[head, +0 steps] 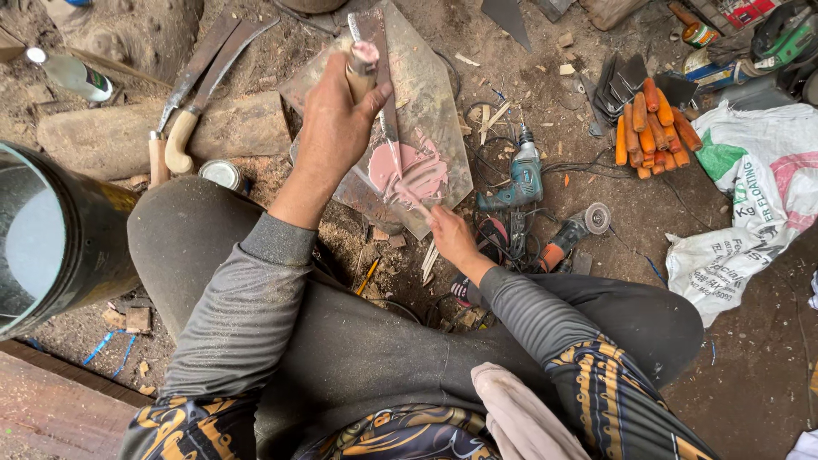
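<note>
Overhead, left hand (336,119) gripping knife handle (361,70)

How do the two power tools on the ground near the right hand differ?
The drill is teal and grey, standing lengthwise away from the person; the angle grinder has an orange-and-black body, lies slanted, and carries a round disc. The drill lies farther from the right hand. Both rest on dirt among tangled cords.

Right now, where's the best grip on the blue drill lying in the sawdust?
Take the blue drill by its handle, the lower part pointing toward the person, coming from above. It lies flat with the chuck pointing away, and cords tangle around it on the ground, so a top approach on the handle looks cleanest. Both hands are busy.
</note>
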